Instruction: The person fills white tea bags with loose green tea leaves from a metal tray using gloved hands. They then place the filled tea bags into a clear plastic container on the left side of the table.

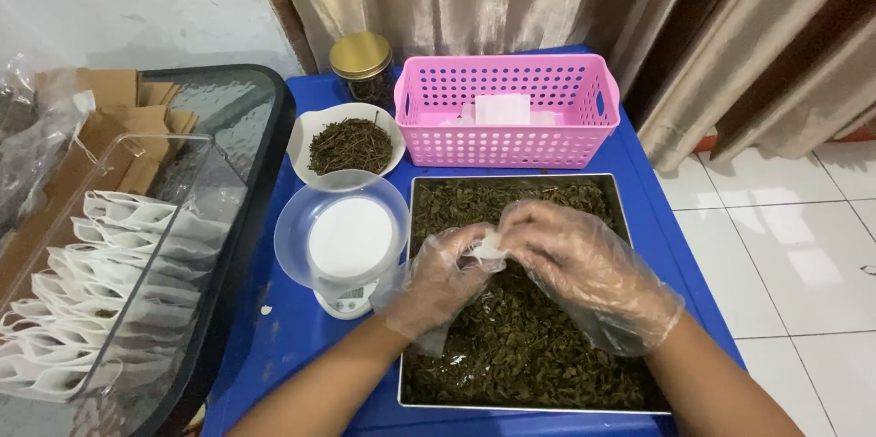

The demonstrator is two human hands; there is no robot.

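Note:
Both hands wear loose clear plastic gloves and meet above a metal tray (630,218) filled with dark green dried leaves (520,346). My left hand (436,284) and my right hand (584,268) together pinch a small white filter bag (488,248) between their fingertips, over the middle of the tray. The bag's inside is hidden by the fingers.
A pink perforated basket (506,140) with white bags stands behind the tray. A white bowl of dark twigs (349,145), a gold-lidded jar (362,63) and a clear bowl on a small scale (345,236) sit left. A clear box of filled white bags (100,291) lies far left.

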